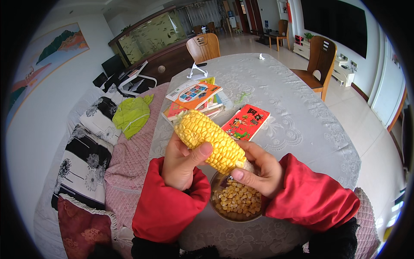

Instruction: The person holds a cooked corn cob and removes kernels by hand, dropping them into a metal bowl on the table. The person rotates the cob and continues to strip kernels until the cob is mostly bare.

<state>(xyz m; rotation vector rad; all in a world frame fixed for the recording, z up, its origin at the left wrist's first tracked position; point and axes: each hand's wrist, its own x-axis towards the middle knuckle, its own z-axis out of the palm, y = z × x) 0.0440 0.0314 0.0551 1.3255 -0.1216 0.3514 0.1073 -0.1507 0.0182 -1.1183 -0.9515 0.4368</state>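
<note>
A yellow corn cob [210, 140] is held aslant in both hands above the table. My left hand [182, 158] grips its far left end, the thumb lying over the kernels. At the near right end, my right hand [260, 166] holds the cob with thumb and fingers, next to a patch where kernels are gone and the pale core shows. Below sits a round metal bowl [216, 207] with many loose corn kernels [241, 197] in it. My right hand and sleeve hide part of the bowl's rim.
A patterned grey cloth covers the table [291, 168]. Beyond the cob lie a red comic book [247, 121] and a stack of books [194, 97]. A white folding stand [197, 72] is farther back. A sofa [129, 162] runs along the left; wooden chairs [318, 68] stand around.
</note>
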